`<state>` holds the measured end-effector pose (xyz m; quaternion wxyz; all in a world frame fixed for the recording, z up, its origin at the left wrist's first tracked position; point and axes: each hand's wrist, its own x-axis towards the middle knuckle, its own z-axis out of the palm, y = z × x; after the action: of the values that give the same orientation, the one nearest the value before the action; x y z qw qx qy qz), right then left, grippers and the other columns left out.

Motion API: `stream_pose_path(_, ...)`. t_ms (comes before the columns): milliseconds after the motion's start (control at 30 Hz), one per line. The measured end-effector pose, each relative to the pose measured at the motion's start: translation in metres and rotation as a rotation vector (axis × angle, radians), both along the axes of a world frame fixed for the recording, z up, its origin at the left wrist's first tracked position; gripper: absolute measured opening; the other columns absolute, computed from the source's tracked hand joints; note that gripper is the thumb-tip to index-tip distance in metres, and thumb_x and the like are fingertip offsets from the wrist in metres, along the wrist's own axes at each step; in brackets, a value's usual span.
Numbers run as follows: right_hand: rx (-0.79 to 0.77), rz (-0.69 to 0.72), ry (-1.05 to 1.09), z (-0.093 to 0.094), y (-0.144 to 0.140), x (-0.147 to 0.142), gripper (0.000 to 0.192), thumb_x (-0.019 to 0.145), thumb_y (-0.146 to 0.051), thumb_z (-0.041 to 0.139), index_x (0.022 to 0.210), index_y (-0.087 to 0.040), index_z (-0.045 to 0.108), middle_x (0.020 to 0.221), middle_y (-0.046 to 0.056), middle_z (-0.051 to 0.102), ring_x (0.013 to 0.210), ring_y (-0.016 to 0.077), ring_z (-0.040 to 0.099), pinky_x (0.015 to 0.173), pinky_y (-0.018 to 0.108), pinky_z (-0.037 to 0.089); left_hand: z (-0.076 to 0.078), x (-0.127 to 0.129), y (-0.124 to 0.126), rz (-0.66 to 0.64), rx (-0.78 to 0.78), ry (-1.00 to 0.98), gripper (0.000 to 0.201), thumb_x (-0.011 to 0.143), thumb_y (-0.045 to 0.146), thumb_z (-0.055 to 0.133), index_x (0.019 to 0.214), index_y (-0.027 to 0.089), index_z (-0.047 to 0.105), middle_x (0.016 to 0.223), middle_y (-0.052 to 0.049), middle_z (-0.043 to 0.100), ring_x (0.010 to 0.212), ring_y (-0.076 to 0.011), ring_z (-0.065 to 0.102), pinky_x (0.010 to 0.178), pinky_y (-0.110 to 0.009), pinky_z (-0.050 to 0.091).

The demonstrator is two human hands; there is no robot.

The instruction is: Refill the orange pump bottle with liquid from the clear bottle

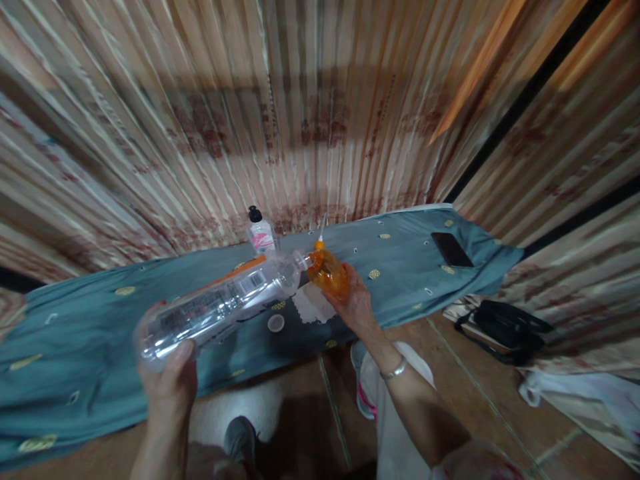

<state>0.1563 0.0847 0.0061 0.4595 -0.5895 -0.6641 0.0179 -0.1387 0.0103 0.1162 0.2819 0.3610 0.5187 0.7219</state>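
Note:
My left hand (173,373) is wrapped round the base of a large clear plastic bottle (225,307) with a printed label, tilted so its neck points right and slightly up. In my right hand (357,303) is a small orange see-through bottle (327,273), tipped toward the clear bottle. The two bottles meet, or nearly meet, at the clear bottle's open neck; I cannot tell if liquid passes between them. Beneath them lie a white paper piece (313,305) and a small round translucent cap (276,323). Behind stands a bottle with a black pump top (261,233) and pink label.
A long bench with a teal cloth (400,267) holds these things. A dark phone (452,249) rests at its right end. Pleated curtains (320,120) hang behind. On the right, a black bag (505,327) sits low; the tiled floor (300,407) and shoes are below.

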Motion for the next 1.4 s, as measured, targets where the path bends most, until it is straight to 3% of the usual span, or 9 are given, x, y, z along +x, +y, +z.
stream_pose_path(533,-0.044,-0.014,-0.02,0.001,0.0002,-0.0002,0.077,0.082,-0.042,0.075,0.145,-0.01,0.043,0.136,0.025,0.064,0.129,0.0361,0.062,0.107,0.054,0.054,0.0033,0.0032,0.0008,-0.009,0.034,-0.063,0.08,0.034,0.051,0.097,0.105,0.024,0.071,0.108,-0.006,0.071,0.108,-0.0329,0.068,0.096,-0.049,0.056)
stream_pose_path(833,-0.06,-0.002,-0.021,0.0011,0.0002,0.0006,0.079,0.082,-0.043,0.075,0.146,-0.01,0.041,0.136,0.026,0.064,0.129,0.0365,0.063,0.105,0.054,0.055,-0.0056,-0.0031,0.0015,0.003,0.032,-0.07,0.072,0.035,0.048,0.096,0.098,0.024,0.073,0.1,-0.004,0.073,0.102,-0.0289,0.069,0.092,-0.043,0.056)
stream_pose_path(1133,-0.049,-0.004,-0.025,0.0004,0.0005,0.0008,0.08,0.083,-0.046,0.074,0.147,-0.011,0.042,0.137,0.024,0.063,0.129,0.0363,0.062,0.107,0.055,0.054,-0.0052,-0.0014,0.0025,-0.014,0.061,-0.079,0.071,0.035,0.047,0.097,0.097,0.024,0.073,0.106,-0.005,0.072,0.104,-0.0305,0.069,0.097,-0.048,0.055)
stream_pose_path(1400,-0.047,-0.011,-0.009,0.0027,0.0,-0.0007,0.078,0.083,-0.044,0.074,0.147,-0.013,0.041,0.136,0.023,0.064,0.128,0.0358,0.063,0.106,0.055,0.055,-0.0045,-0.0007,0.0012,-0.024,0.07,-0.075,0.066,0.038,0.045,0.096,0.097,0.024,0.074,0.105,-0.005,0.073,0.108,-0.0308,0.067,0.093,-0.045,0.057)
